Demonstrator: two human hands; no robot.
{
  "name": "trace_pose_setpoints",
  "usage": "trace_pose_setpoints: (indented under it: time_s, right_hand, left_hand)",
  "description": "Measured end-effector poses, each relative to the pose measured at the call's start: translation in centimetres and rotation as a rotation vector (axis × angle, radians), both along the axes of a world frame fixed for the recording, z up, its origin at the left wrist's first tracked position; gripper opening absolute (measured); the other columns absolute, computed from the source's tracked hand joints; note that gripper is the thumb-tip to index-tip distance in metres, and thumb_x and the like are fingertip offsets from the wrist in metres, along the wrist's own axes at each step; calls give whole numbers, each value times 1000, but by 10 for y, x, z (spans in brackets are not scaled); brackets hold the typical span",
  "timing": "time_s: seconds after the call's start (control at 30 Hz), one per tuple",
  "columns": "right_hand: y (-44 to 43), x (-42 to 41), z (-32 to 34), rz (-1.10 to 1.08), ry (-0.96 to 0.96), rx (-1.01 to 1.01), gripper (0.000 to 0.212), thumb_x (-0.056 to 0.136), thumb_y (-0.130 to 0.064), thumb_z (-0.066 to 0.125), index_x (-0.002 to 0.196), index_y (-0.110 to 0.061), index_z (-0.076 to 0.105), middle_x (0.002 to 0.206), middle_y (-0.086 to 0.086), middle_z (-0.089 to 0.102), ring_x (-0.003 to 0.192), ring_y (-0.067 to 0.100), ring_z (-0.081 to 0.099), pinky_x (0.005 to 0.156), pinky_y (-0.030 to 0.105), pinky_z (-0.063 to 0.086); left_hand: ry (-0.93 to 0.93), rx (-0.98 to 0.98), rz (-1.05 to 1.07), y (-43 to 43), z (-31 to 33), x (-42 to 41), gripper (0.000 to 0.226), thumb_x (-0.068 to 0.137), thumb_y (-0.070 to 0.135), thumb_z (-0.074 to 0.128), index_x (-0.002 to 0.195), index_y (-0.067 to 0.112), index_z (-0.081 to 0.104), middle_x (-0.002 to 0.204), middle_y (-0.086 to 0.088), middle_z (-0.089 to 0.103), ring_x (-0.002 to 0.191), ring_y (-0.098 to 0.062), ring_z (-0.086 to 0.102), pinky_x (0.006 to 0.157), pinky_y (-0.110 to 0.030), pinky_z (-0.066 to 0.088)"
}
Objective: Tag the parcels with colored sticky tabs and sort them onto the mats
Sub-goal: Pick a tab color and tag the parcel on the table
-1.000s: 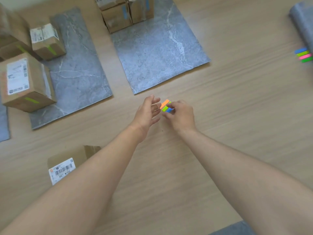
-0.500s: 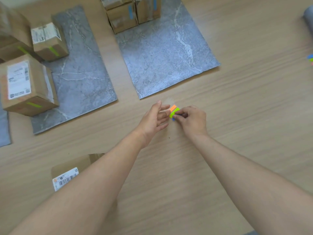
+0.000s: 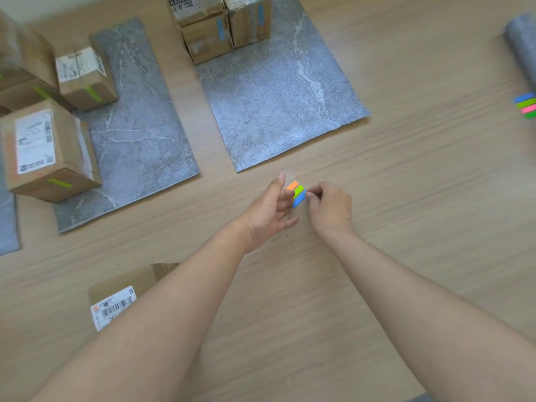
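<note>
Orange, green and blue sticky tabs point(image 3: 296, 192), one small fanned set, sit right between the two hands, raised over the wood table point(image 3: 406, 198).

Right hand point(image 3: 330, 211): fingers curled in tight, fingertips point(image 3: 309, 196) pinching the right end of the set at the blue tab.

Left hand point(image 3: 268, 211): loose, thumb straight up, fingers relaxed and slightly spread. The upper fingers touch the left edge of the set with no pinch visible; the lower fingers are free.

Parcel with barcode label point(image 3: 116, 297): near-left of the left hand, partly hidden under the left forearm, off any mat.

Left mat point(image 3: 139, 146): ahead-left of the left hand. Green-tagged parcels point(image 3: 49, 152) are at its far-left side, and some overhang the edge.

Middle mat point(image 3: 275, 97): straight ahead of both hands, with blue-tagged parcels point(image 3: 206, 33) at its far end, side by side and touching.

Spare tabs point(image 3: 525, 106): blue, green, pink, green, well off to the right of the right hand, cut by the frame edge. Rolled grey mat point(image 3: 522, 44) lies just beyond them.
</note>
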State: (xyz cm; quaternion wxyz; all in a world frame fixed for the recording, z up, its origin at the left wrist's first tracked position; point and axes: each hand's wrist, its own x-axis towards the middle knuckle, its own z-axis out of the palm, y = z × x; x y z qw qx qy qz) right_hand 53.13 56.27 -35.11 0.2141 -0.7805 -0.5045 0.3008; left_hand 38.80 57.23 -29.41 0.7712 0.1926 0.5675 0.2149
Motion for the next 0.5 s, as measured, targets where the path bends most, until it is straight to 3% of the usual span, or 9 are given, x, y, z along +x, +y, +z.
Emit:
trace_pose_setpoints:
  time_s: [0.1, 0.17, 0.2, 0.27, 0.33, 0.4, 0.5]
  right_hand:
    - [0, 9, 5, -291, 127, -36, 10, 95, -19, 65, 95, -15, 73, 97, 6, 76, 97, 23, 68, 84, 19, 42]
    - [-4, 14, 9, -423, 253, 8, 10, 90, -28, 65, 82, -23, 69, 87, 4, 76, 89, 25, 73, 93, 35, 55]
    - [-5, 17, 9, -458, 306, 24, 12, 85, -33, 63, 76, -25, 65, 81, 2, 75, 84, 25, 74, 89, 43, 58]
    - [-11, 21, 13, -467, 350, 77, 13, 83, -35, 64, 72, -29, 62, 75, -1, 74, 77, 23, 74, 83, 47, 60]
    - [-19, 17, 34, -438, 364, 146, 14, 87, -29, 71, 74, -28, 65, 75, -3, 73, 74, 18, 74, 82, 41, 60]
    - [-30, 12, 50, -334, 355, 219, 11, 88, -26, 75, 79, -24, 70, 74, -8, 72, 72, 10, 71, 76, 27, 57]
    - [-54, -1, 68, -87, 317, 331, 11, 85, -24, 80, 79, -16, 74, 75, -11, 71, 71, 5, 68, 68, 14, 48]
  left_hand:
    - [-4, -18, 44, -2, 3, 4, 79, 99, 61, 39, 150, 0, 37, 158, -16, 34, 149, -21, 30, 110, -45, 45]
    - [7, -23, 57, -5, 5, 7, 78, 100, 61, 39, 149, 1, 38, 159, -15, 34, 149, -20, 29, 111, -45, 44]
    - [18, -18, 59, -6, 6, 7, 75, 100, 60, 39, 148, 2, 41, 158, -14, 35, 149, -20, 29, 111, -46, 44]
    - [50, 25, 72, -10, 9, 9, 65, 101, 56, 42, 141, 6, 51, 154, -11, 42, 146, -21, 35, 109, -45, 46]
    - [118, 101, 112, -15, 14, 8, 44, 102, 42, 51, 122, 5, 65, 136, -15, 58, 128, -28, 56, 100, -42, 54]
    - [190, 164, 132, -24, 23, 6, 22, 97, 21, 62, 102, 0, 70, 112, -22, 69, 99, -31, 71, 89, -39, 60]
    - [172, 179, 148, -44, 40, -1, 20, 90, 9, 71, 100, -8, 71, 95, -24, 72, 80, -28, 73, 79, -34, 62]
